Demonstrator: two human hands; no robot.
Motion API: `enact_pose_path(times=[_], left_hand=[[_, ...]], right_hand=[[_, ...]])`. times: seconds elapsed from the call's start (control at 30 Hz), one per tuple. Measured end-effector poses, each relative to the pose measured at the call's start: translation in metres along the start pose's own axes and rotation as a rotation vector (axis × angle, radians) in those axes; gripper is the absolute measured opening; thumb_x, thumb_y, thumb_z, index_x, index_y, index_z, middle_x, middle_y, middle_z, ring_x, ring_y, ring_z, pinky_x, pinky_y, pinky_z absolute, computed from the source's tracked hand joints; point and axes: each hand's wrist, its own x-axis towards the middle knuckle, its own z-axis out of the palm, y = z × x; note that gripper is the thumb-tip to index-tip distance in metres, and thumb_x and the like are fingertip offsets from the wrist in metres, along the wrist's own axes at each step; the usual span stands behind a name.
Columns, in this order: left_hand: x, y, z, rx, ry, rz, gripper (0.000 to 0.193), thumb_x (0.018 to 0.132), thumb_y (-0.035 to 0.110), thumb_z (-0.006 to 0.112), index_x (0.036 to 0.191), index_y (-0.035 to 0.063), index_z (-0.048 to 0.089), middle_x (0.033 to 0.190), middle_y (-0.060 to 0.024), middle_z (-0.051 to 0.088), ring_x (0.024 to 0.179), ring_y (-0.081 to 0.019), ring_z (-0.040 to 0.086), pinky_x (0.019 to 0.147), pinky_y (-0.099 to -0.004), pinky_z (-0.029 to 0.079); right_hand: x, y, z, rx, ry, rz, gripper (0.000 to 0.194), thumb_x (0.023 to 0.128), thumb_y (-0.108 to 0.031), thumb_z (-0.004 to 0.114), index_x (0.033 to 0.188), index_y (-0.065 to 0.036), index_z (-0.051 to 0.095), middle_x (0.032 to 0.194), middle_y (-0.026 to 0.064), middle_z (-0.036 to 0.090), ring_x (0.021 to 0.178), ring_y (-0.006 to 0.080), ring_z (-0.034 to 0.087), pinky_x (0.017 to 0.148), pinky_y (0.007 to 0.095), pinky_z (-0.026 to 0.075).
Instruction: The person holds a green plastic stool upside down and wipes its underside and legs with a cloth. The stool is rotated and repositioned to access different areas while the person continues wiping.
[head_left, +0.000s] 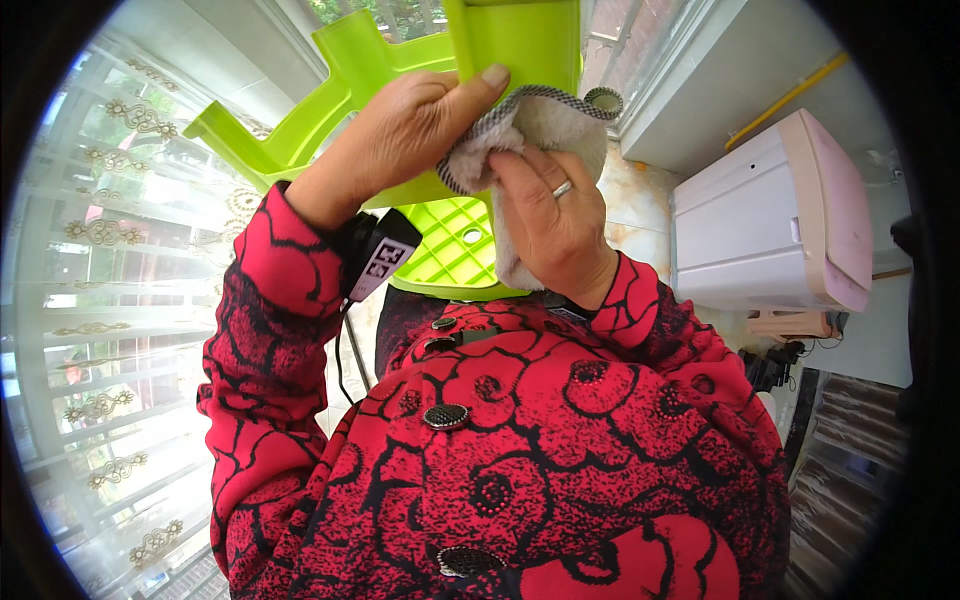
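Observation:
A lime-green plastic rack with upright posts and a lattice panel is right before me. My left hand grips one of its uprights, the thumb lying on the green face and the other fingers mostly hidden. Bunched in my right hand is a white terry cloth with a black-and-white checked border and a small hanging loop. The cloth lies against the green upright, close to my left thumb, and part of it hangs below my right hand.
Sheer embroidered curtains hang along the left. To the right stands a white-and-pink cabinet-like appliance by the wall, under a yellow pipe. A black device with a cable is strapped at my left wrist. Glossy tiles cover the floor.

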Motion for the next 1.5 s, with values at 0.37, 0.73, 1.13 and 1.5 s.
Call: enact_pose_path(times=[0.37,0.73,1.13,1.5], left_hand=[[0.012,-0.001,0.000,-0.104,-0.065,-0.005,0.051,0.097,0.044,0.048,0.109,-0.0036,0.062,0.099,-0.0056,0.064,0.089,-0.0099,0.057,0.081,-0.0241,0.046],[0.026,-0.013,0.015,-0.098,-0.109,-0.087,0.051,0.096,0.045,0.050,0.098,-0.0031,0.065,0.076,-0.0031,0.064,0.061,-0.0085,0.060,0.055,-0.0224,0.048],[0.016,-0.007,0.027,0.044,0.073,-0.050,0.052,0.096,0.042,0.051,0.082,-0.0061,0.064,0.061,-0.0020,0.056,0.054,-0.0086,0.049,0.050,-0.0261,0.041],[0.011,-0.014,0.033,0.074,0.138,-0.002,0.053,0.094,0.041,0.052,0.074,-0.0075,0.060,0.053,-0.0159,0.049,0.047,-0.0253,0.047,0.050,-0.0393,0.041]], right_hand=[[-0.022,0.000,0.011,-0.054,-0.047,0.096,0.039,0.073,-0.003,0.056,0.112,0.004,0.055,0.102,0.0186,0.061,0.078,0.0290,0.056,0.070,0.0354,0.049],[-0.146,0.010,-0.009,0.262,-0.497,-0.013,0.028,0.077,-0.012,0.057,0.104,-0.003,0.059,0.103,0.0122,0.062,0.087,0.0273,0.059,0.077,0.0358,0.048],[-0.134,0.018,-0.033,0.625,-0.373,0.658,0.028,0.080,0.004,0.056,0.106,-0.003,0.061,0.095,0.0054,0.064,0.085,0.0191,0.061,0.077,0.0309,0.048],[-0.064,0.032,-0.002,1.208,0.300,1.187,0.033,0.094,-0.008,0.053,0.125,0.002,0.047,0.110,0.0056,0.058,0.098,0.0088,0.053,0.085,0.0224,0.044]])
